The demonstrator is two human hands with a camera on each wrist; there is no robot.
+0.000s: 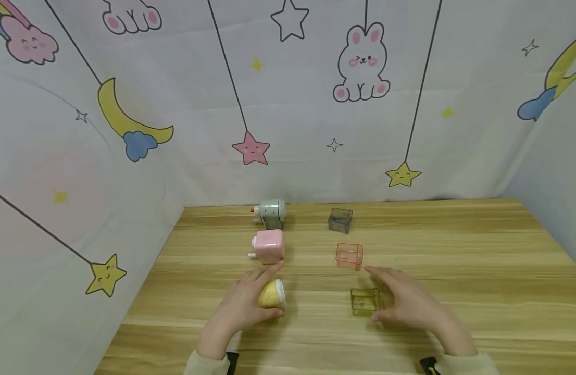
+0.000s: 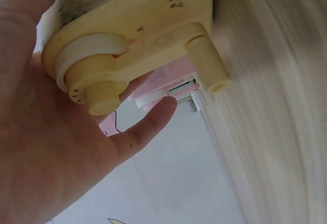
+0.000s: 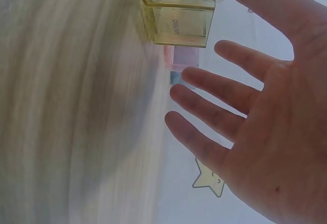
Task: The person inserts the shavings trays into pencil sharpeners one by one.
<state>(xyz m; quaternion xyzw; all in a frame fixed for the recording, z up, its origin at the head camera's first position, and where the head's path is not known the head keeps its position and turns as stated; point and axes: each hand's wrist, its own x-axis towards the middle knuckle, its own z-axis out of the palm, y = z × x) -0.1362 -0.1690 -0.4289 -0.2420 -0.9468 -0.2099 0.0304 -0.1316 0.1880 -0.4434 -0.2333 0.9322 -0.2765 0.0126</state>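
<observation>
The left hand [image 1: 243,307] is curled round the yellow pencil sharpener [image 1: 272,295], which lies on its side on the wooden counter [image 1: 456,250] at about 7 o'clock from the counter's middle. In the left wrist view its white collar and yellow crank handle [image 2: 207,63] stick out past the palm, fingers cupped along the body.

The right hand [image 1: 405,302] is spread, fingers straight and apart, holding nothing. It sits just beside the yellow clear drawer [image 1: 365,301], at that drawer's 3 o'clock; whether a fingertip touches the drawer I cannot tell.

Judged from its look, the sharpener is hard moulded plastic: light, stiff and fairly smooth, so it may slide or roll on the wood. The broad body is the safest place to take hold; the crank looks thin and would turn under a grip. The drawer seems thin-walled, very light and somewhat brittle, best pinched across 2 opposite walls, not squeezed hard.

Toward 12 o'clock stand a pink sharpener [image 1: 267,246] and a grey-green sharpener [image 1: 271,211], with an orange clear drawer [image 1: 349,255] and a grey clear drawer [image 1: 340,220] to their right.
</observation>
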